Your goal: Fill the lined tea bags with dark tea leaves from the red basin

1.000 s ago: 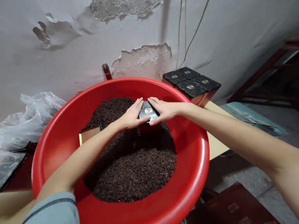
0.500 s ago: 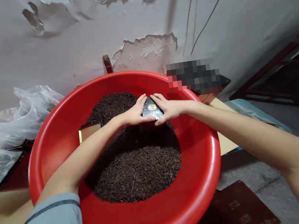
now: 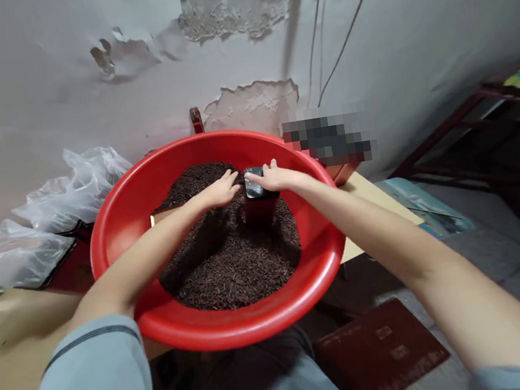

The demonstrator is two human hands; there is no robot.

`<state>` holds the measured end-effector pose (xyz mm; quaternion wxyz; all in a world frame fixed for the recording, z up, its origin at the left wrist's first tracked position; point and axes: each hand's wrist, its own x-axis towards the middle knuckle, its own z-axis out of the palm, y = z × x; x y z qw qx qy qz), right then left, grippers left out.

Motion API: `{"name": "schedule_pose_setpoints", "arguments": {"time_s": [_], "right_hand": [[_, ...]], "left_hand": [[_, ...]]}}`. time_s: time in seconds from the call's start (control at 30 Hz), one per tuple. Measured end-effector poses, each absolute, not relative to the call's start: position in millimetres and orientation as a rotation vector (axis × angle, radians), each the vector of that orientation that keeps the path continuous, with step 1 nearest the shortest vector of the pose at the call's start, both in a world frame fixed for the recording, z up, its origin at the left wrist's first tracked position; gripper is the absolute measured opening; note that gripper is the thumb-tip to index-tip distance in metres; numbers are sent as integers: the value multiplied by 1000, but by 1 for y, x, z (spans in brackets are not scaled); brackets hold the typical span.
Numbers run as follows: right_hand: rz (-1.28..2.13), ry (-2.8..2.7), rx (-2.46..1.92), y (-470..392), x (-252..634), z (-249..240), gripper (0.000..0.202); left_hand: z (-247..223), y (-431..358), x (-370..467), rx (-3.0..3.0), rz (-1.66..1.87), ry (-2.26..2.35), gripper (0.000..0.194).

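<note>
A big red basin [image 3: 113, 230] holds a heap of dark loose tea leaves [image 3: 243, 276]. Standing in the leaves is a rectangular tin [image 3: 261, 209] with a shiny black top and dark red sides. My right hand [image 3: 277, 176] grips the top of this tin, thumb across its upper face and fingers at the right. My left hand [image 3: 221, 191] hovers just left of the tin, apart from it, fingers stretched out and holding nothing. Partly covered by my left forearm, a box-like piece with a gold-coloured edge [image 3: 161, 217] lies on the leaves.
Clear plastic bags [image 3: 87, 182] lie left of the basin, near tan cardboard [image 3: 33, 346]. A partly blurred dark object [image 3: 325, 139] stands behind the right rim. On the floor at the lower right is a dark red board or box [image 3: 380, 346]. A peeling wall rises behind.
My left hand has let go of the tin and moved left. My right hand stays on it, and the tin now stands more upright, showing its side. The view has shifted back.
</note>
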<state>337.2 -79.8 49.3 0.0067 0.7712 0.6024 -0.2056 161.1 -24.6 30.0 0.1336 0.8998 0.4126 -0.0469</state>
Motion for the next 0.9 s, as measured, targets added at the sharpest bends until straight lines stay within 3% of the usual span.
{"name": "schedule_pose_setpoints", "arguments": {"time_s": [0.17,0.3,0.43,0.63,0.9], "right_hand": [[-448,1754,2591,-80,302,33,116],[-506,1860,2470,-81,311,36,111],[-534,1890,2393,-101,323,37,112],[-179,2005,2572,-119,311,13,94],[-143,2073,2593,-110,317,10,92]], "left_hand": [[10,-46,126,2686,-445,1227,71],[7,-64,127,2703,-569,1148,73],[8,-74,130,2772,-599,1034,72],[6,-77,130,2753,-758,979,73],[15,-87,129,2743,-707,925,71]]}}
